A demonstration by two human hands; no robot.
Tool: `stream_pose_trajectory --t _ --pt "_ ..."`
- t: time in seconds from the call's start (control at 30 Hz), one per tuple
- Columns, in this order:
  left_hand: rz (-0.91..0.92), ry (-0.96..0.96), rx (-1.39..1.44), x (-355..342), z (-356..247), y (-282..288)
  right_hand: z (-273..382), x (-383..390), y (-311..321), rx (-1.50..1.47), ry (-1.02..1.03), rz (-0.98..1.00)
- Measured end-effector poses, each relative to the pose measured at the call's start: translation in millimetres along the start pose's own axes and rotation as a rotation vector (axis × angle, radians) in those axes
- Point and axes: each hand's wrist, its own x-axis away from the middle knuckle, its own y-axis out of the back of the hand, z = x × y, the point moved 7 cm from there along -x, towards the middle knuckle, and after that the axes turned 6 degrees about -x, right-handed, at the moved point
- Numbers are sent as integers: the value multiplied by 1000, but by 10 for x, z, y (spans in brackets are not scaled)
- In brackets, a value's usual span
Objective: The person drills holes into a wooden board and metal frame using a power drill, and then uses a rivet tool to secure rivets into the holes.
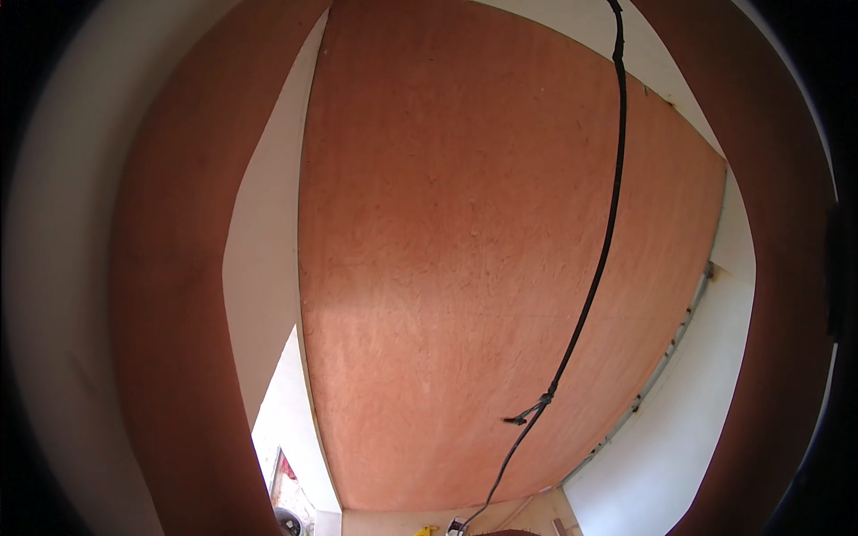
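My left arm [174, 268] runs up the left side, and my right arm [791, 250] up the right. Both reach past the top edge, so neither hand shows and I cannot see what they hold or touch. Between the arms spreads a large reddish-brown wooden panel [447, 232]. In front of it, a black cable [609, 232] comes down from the top edge. Low on the cable is a knot or splice [543, 402] with a short loose end. Below that, the cable thins and leads to a small pale object [456, 526] at the bottom edge.
White wall surfaces [661, 447] border the panel. A strip with dark spots [657, 366] follows its right edge. A bright opening [290, 473] lies at lower left, with a dark round object [288, 521] below. Something yellow [424, 531] shows at the bottom edge.
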Motion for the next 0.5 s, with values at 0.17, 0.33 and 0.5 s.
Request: stream_pose_trajectory --t 0.17,0.33,0.5 --pt "1 -17 -148 -50 -24 66 -26 32 1 -84 6 -24" --pt "2 -27 -186 -94 25 99 -31 -37 34 -68 17 -6" --pt "-22 -30 -171 -129 27 49 -72 -29 37 -81 40 -10"
